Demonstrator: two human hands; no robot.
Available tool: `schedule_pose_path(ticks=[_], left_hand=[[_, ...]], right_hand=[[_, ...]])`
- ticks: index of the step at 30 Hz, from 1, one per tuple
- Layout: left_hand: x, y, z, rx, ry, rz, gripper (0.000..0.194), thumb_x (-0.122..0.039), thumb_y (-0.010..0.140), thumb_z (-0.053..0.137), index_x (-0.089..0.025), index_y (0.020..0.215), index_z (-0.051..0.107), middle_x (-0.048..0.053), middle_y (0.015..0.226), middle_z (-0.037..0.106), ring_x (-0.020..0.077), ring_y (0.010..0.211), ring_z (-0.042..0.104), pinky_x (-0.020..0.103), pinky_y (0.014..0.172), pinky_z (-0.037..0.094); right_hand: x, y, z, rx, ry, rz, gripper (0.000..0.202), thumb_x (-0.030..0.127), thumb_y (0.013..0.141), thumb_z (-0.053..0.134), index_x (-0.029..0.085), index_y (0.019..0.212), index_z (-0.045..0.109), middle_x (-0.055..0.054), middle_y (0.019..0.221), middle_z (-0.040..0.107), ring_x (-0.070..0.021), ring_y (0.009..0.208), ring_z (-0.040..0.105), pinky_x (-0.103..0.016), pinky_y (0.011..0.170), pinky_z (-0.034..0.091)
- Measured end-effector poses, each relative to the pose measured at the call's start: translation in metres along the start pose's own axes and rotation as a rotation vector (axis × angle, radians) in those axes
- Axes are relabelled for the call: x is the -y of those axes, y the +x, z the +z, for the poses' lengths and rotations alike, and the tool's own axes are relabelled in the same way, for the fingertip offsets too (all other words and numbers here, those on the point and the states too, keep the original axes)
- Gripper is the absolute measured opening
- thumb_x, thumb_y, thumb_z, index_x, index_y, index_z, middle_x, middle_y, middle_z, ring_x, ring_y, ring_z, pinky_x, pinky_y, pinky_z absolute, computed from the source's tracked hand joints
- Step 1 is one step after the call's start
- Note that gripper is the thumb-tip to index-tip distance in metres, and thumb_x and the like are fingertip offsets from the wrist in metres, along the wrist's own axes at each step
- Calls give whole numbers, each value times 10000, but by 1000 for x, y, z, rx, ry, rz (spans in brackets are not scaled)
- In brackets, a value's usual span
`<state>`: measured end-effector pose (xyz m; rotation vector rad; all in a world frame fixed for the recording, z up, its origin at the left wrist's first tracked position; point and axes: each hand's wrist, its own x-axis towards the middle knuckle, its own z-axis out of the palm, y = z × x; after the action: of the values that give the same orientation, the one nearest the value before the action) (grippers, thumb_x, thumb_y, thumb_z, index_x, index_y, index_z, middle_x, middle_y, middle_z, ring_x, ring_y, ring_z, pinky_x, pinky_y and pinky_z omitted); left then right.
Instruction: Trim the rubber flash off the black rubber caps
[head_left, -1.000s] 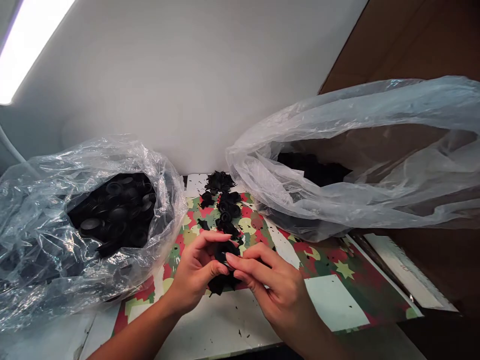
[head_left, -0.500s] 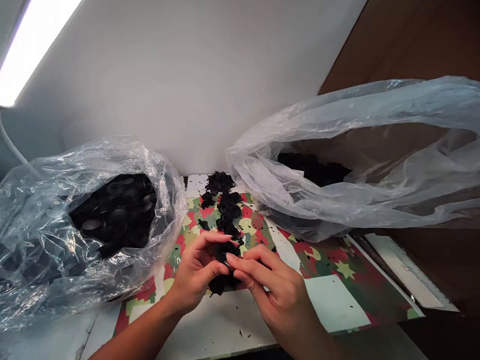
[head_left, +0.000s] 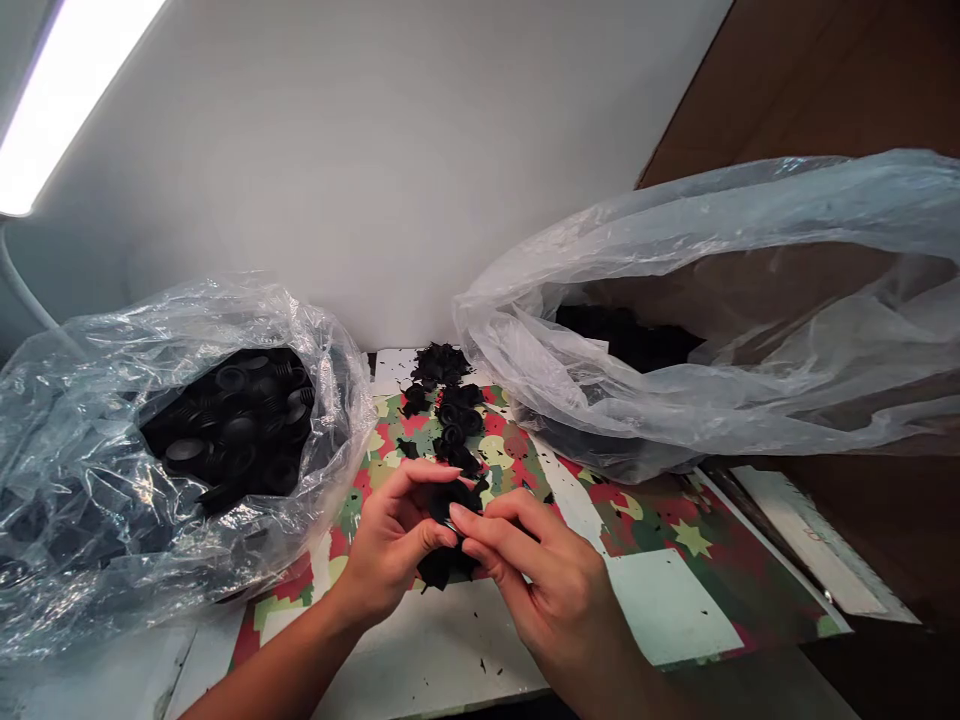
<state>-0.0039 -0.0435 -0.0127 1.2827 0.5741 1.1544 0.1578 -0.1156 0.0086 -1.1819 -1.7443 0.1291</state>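
Observation:
My left hand (head_left: 390,540) is curled around a round black rubber part (head_left: 448,500), thumb below and fingers above. Opposite it, my right hand (head_left: 536,560) pinches close against the same part's near side; whether its fingertips grip the rim or a small tool is hidden. Just under and beyond my hands lies a trail of black rubber parts and torn scraps (head_left: 459,420). On my left, a clear plastic bag (head_left: 337,400) gapes open over many round, ribbed black parts (head_left: 236,430).
A larger clear bag (head_left: 637,400) at right holds a dark heap (head_left: 630,335). The camouflage-patterned board (head_left: 675,520) bears white patches and black crumbs. A lit tube lamp (head_left: 67,90) hangs upper left, before a pale wall (head_left: 390,150). Brown cardboard (head_left: 840,90) stands at right.
My right fingertips have shifted very slightly left against the black part. My left hand and the bags look unchanged.

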Motion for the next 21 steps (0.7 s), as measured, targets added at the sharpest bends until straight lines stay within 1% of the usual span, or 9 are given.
schedule_pose_path(ticks=[3,6,9,11,14,17,19,21], left_hand=[[-2,0,1,-8,-1,-9,328,-275,712,914,-255,1024,816,61,959,762,223,894,701,291,788,571],[0,1,0,-28,23,-2,340,-295,699,923,-245,1019,818,63,956,747,223,886,690,290,777,565],[2,0,0,-18,31,7,352,-309,713,916,-256,1044,810,59,977,748,220,908,686,288,805,558],[2,0,0,-13,26,12,350,-303,720,912,-260,1050,805,60,1003,753,221,936,687,289,832,557],[2,0,0,9,-2,13,368,-297,738,902,-261,1088,792,64,1038,755,216,963,693,275,843,564],[2,-1,0,40,-51,-3,376,-292,756,891,-252,1112,779,64,1014,749,195,902,699,241,765,579],[0,-1,0,57,-84,-23,360,-292,767,883,-252,1109,777,55,974,738,173,828,695,222,704,581],[-2,-1,1,59,-97,-35,348,-298,766,884,-257,1095,781,47,956,729,161,801,690,212,688,579]], right_hand=[[0,1,0,13,-14,-7,278,173,1041,502,165,1099,774,-36,765,654,-108,590,627,-186,516,528],[0,1,0,15,-17,-15,288,178,1047,492,184,1110,773,-28,758,655,-102,584,622,-179,513,516],[1,0,1,-1,-41,-6,291,188,1049,493,176,1093,781,-27,742,648,-107,576,611,-189,512,508],[1,0,2,-10,-39,17,286,189,1043,503,172,1099,783,-29,744,644,-113,578,609,-195,508,510],[0,-1,4,-36,52,74,271,167,1024,529,195,1131,777,-30,786,653,-121,633,639,-194,542,542],[-2,1,1,-73,146,125,264,139,998,570,226,1135,778,-22,810,660,-123,669,652,-197,581,562],[-3,3,-3,-82,156,141,263,145,991,587,243,1140,781,-16,801,656,-120,644,634,-199,558,547],[-4,3,-8,-70,155,130,266,165,993,593,254,1161,779,-16,800,652,-122,633,625,-201,532,533]])
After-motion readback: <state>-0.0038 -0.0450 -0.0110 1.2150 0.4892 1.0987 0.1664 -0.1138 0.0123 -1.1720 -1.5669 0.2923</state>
